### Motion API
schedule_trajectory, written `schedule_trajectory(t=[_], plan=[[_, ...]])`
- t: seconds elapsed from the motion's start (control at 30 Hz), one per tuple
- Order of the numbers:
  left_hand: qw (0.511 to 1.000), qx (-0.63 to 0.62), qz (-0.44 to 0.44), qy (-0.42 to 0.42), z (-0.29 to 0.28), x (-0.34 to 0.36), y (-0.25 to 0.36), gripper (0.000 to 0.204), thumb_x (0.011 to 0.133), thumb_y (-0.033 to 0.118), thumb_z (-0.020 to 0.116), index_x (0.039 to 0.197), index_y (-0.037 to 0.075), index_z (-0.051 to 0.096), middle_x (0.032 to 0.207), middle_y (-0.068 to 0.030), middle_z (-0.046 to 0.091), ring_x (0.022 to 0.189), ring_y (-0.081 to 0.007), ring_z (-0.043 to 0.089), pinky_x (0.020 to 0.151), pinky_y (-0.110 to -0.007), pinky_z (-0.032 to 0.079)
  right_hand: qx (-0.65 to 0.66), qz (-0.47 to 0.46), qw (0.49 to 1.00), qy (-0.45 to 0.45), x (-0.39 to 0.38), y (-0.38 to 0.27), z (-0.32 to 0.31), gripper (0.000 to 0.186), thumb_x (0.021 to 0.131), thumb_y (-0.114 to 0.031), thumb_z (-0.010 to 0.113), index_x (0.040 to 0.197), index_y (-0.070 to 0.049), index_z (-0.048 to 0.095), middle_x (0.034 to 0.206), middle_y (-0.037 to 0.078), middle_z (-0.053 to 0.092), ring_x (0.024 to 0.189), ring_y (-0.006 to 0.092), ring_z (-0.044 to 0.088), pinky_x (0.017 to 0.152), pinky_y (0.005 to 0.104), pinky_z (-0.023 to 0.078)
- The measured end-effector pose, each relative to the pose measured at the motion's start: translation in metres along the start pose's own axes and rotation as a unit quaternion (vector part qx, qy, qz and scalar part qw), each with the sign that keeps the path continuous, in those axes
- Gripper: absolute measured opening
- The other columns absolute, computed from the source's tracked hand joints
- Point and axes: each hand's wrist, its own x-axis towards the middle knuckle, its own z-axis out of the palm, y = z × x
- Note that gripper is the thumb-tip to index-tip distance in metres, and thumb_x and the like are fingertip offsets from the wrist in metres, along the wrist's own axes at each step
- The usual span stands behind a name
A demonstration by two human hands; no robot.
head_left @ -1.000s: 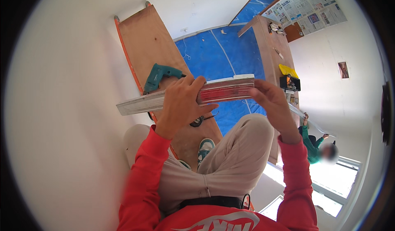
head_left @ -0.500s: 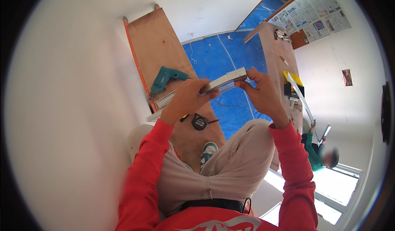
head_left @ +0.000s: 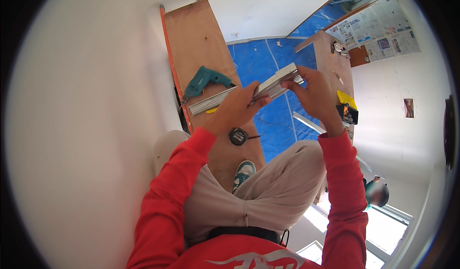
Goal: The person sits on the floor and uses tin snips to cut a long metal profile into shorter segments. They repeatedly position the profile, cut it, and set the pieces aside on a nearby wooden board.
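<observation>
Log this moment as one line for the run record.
left hand: grips metal channel strip mid-length | right hand: holds its far end | below: teal drill, tape measure on wooden plank

Bright daylight is flooding in from the window (head_left: 383, 221) at lower right, glaring there; fisheye distortion is bending edges, and a black rim is vignetting the sharp centre.

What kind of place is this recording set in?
Probably a room under renovation or construction: blue floor sheeting, a wooden scaffold plank with a teal power drill, and newspaper-covered flooring beyond.
</observation>
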Motion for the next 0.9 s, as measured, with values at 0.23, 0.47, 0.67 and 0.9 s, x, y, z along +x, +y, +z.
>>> schedule_trajectory(t=[0.23,0.47,0.67,0.9], plan=[[0.953,-0.274,-0.099,-0.087,-0.009,-0.004,-0.001,0.049,0.106,0.047,0.064,0.127,0.003,0.064,0.08,-0.002,0.064,0.072,-0.0104,0.064,0.062,-0.028,0.053,0.085,0.074,0.989,-0.097,0.03,0.012,-0.017,0.054,0.107,-0.049,0.059,0.107,0.002,0.077,0.081,0.002,0.064,0.075,0.0117,0.052,0.072,0.0322,0.046],[0.924,-0.335,-0.117,-0.143,-0.021,0.004,-0.014,0.05,0.104,0.05,0.065,0.12,0.003,0.063,0.088,-0.0055,0.067,0.07,-0.013,0.067,0.06,-0.031,0.057,0.101,0.12,0.968,-0.198,0.055,0.012,-0.014,0.053,0.104,-0.049,0.064,0.108,0.002,0.079,0.083,0.001,0.068,0.079,0.0126,0.056,0.073,0.0316,0.046],[0.945,-0.306,-0.082,-0.083,-0.019,0.005,-0.019,0.052,0.106,0.048,0.064,0.129,0.002,0.063,0.078,-0.0037,0.064,0.068,-0.0112,0.065,0.056,-0.027,0.053,-0.024,0.052,0.985,-0.165,0.062,0.012,0.0,0.039,0.092,-0.033,0.077,0.1,0.004,0.076,0.088,0.02,0.073,0.084,0.0263,0.066,0.075,0.0396,0.049],[0.972,-0.227,-0.061,-0.024,-0.011,0.003,-0.014,0.045,0.105,0.045,0.066,0.113,0.001,0.066,0.072,-0.0042,0.063,0.066,-0.0129,0.063,0.057,-0.031,0.051,-0.077,-0.076,0.992,-0.061,0.047,0.016,0.01,0.032,0.089,-0.025,0.077,0.103,0.004,0.073,0.088,0.024,0.073,0.082,0.0426,0.068,0.077,0.0453,0.052]])
